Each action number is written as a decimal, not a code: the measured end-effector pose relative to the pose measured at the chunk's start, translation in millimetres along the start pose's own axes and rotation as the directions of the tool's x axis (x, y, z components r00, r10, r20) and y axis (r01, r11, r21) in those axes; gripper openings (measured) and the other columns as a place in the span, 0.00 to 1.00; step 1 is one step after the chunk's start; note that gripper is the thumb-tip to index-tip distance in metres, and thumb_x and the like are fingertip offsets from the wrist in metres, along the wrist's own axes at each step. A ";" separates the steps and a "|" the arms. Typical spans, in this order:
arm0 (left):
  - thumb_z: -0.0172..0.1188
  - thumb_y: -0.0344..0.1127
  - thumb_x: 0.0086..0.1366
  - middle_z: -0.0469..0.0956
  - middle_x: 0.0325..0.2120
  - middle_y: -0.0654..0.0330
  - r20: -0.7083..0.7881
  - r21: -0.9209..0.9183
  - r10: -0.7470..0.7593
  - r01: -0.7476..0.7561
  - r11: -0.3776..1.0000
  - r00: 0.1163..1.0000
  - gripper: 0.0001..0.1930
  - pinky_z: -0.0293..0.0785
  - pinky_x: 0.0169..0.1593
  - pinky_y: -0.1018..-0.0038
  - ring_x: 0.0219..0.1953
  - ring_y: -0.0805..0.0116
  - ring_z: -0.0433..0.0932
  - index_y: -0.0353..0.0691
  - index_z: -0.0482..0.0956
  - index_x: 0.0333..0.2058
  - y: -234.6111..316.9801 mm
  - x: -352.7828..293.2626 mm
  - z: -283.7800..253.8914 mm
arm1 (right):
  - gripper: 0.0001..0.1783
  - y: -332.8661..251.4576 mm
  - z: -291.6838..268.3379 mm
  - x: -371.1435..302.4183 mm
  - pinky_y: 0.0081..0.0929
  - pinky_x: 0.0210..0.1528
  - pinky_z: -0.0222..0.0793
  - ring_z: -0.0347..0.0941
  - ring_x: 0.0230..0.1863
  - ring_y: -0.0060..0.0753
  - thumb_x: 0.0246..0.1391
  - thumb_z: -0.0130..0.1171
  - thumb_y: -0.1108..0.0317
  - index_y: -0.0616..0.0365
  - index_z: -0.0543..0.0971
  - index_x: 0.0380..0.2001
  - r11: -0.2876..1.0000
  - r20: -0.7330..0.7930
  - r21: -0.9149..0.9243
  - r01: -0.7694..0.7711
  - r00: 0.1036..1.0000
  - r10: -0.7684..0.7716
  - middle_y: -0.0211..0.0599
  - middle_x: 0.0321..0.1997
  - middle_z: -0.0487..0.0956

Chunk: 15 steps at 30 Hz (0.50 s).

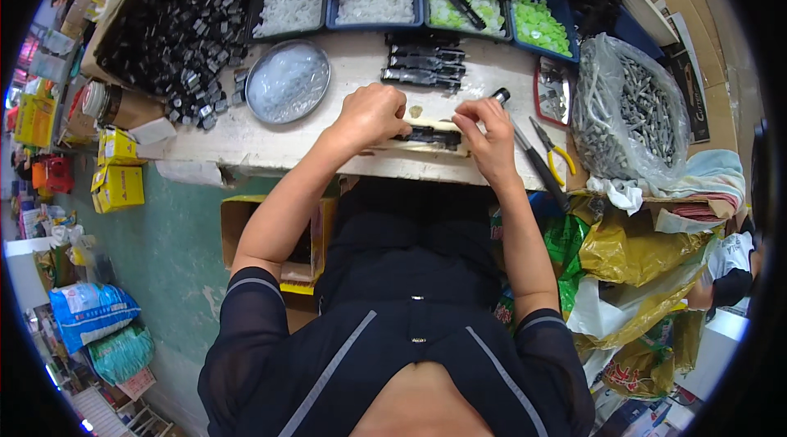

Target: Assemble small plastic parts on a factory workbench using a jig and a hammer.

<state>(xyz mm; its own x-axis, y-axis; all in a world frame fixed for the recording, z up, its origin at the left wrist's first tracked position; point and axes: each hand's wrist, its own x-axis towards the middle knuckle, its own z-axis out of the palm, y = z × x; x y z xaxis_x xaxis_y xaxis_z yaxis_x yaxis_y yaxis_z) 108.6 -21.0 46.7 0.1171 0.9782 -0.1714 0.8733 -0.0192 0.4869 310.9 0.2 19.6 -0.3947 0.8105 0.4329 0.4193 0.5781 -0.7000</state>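
My left hand is closed, its fingertips pinched at the left end of a pale, narrow strip. Thumb and fingers of my right hand are pressed together at the strip's other end; what is between those fingertips is too small to make out. Just below the strip, a black elongated part lies close to the front edge of the worktable. Farther back, several similar black parts with shiny metal sections are lined up in a stack. A hammer with a dark handle rests right of my right hand.
Yellow-handled pliers lie beside the hammer. Bins of white and green small pieces line the back. A round metal dish sits left, before a heap of black parts. A plastic bag of grey pieces stands right.
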 end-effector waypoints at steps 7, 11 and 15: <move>0.57 0.33 0.50 0.75 0.29 0.53 -0.403 0.165 0.196 -0.140 0.976 0.894 0.06 0.69 0.37 0.61 0.34 0.51 0.74 0.40 0.79 0.28 27.4 111.4 -16.0 | 0.04 16.9 -9.5 -18.7 0.29 0.35 0.54 0.65 0.29 0.33 0.42 0.58 0.71 0.56 0.74 0.23 0.999 0.013 -0.020 -0.038 0.999 0.038 0.31 0.22 0.70; 0.55 0.31 0.49 0.75 0.30 0.50 -0.377 0.300 0.189 -0.074 0.951 0.906 0.06 0.70 0.38 0.58 0.36 0.50 0.74 0.37 0.78 0.26 33.9 163.7 -9.4 | 0.03 20.4 -13.3 -22.0 0.28 0.35 0.54 0.65 0.30 0.32 0.43 0.58 0.70 0.56 0.75 0.24 0.998 0.039 -0.008 -0.060 0.997 0.060 0.30 0.23 0.71; 0.56 0.32 0.47 0.76 0.28 0.47 -0.310 0.256 0.167 -0.087 0.963 0.936 0.07 0.72 0.37 0.58 0.34 0.48 0.75 0.35 0.78 0.24 34.2 184.2 -12.5 | 0.03 25.4 -12.8 -25.8 0.29 0.35 0.53 0.64 0.30 0.32 0.42 0.58 0.72 0.57 0.74 0.23 0.999 0.060 -0.013 -0.045 0.997 0.046 0.30 0.23 0.71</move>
<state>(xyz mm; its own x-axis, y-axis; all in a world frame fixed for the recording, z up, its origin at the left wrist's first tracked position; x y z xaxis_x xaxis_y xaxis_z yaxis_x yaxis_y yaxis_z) 154.1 161.1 42.5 0.1084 0.9764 0.1866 0.9517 -0.1562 0.2643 342.2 -4.9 -2.1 -0.4232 0.8289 0.3659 0.4473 0.5424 -0.7112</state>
